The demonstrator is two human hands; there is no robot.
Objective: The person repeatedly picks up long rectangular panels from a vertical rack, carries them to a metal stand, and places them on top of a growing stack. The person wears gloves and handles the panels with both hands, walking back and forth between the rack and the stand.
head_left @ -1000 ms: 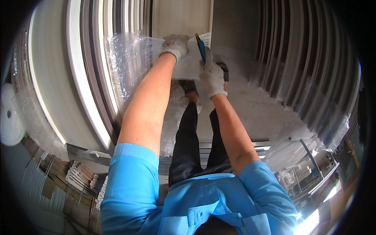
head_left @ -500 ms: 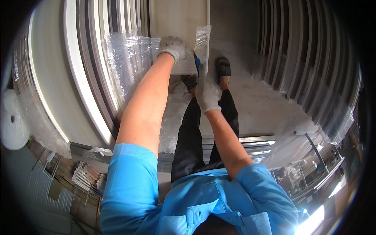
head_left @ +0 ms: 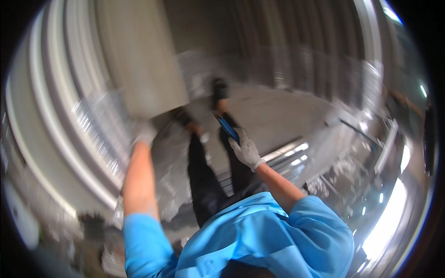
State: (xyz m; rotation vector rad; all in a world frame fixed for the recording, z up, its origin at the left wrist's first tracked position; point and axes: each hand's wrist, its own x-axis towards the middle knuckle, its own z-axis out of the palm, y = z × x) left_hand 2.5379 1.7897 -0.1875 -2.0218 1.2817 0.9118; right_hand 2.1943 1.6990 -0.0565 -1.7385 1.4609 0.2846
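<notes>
My left hand, in a white glove, grips the lower corner of a tall pale panel wrapped in clear plastic film. In a white glove too, my right hand is shut on a blue cutter, held away from the panel over the floor. Below them are my black trousers and dark shoes. The picture is blurred by motion.
Long grey and white profiles stand stacked at the left. More upright profiles line the back. A metal rack stands at the right. A white roll is at the lower left. The floor is grey concrete.
My right hand has drawn the blue cutter down and right, away from the panel. My left hand has stayed on the panel's corner. The view has swung sharply.
</notes>
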